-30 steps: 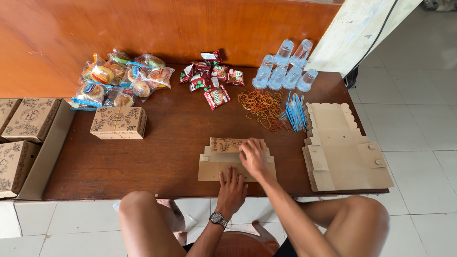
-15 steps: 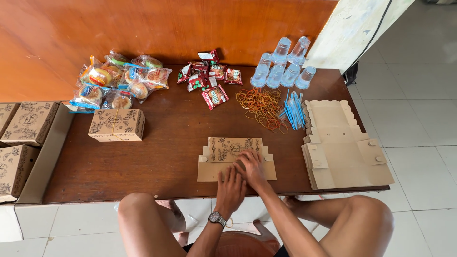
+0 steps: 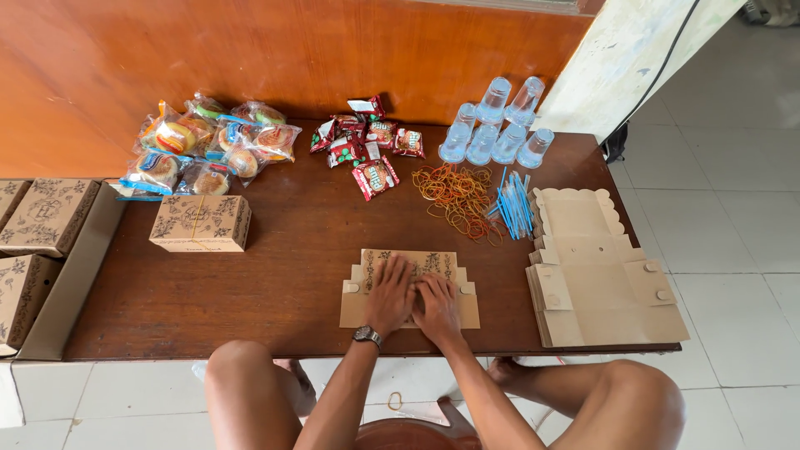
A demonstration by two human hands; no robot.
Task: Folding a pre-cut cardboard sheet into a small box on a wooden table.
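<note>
A flat, unfolded brown cardboard box blank (image 3: 433, 262) with a dark printed pattern lies near the front edge of the dark wooden table (image 3: 283, 275). Both of my hands rest palm down on its middle, side by side and touching. My left hand (image 3: 390, 292) wears a wristwatch and has its fingers spread over the blank. My right hand (image 3: 437, 307) lies just right of it, fingers flat. Neither hand grips anything. My bare knees show below the table edge.
A stack of flat box blanks (image 3: 600, 287) lies at the right. One folded patterned box (image 3: 200, 223) stands at the left, with more boxes (image 3: 46, 217) off the table's left end. Behind are bagged buns (image 3: 208, 146), snack packets (image 3: 367, 150), sealed water cups (image 3: 496, 125), rubber bands (image 3: 454, 196) and blue straws (image 3: 514, 204).
My right hand drew back from the far part of the blank and my left hand came up onto it. Both now lie flat together on its middle.
</note>
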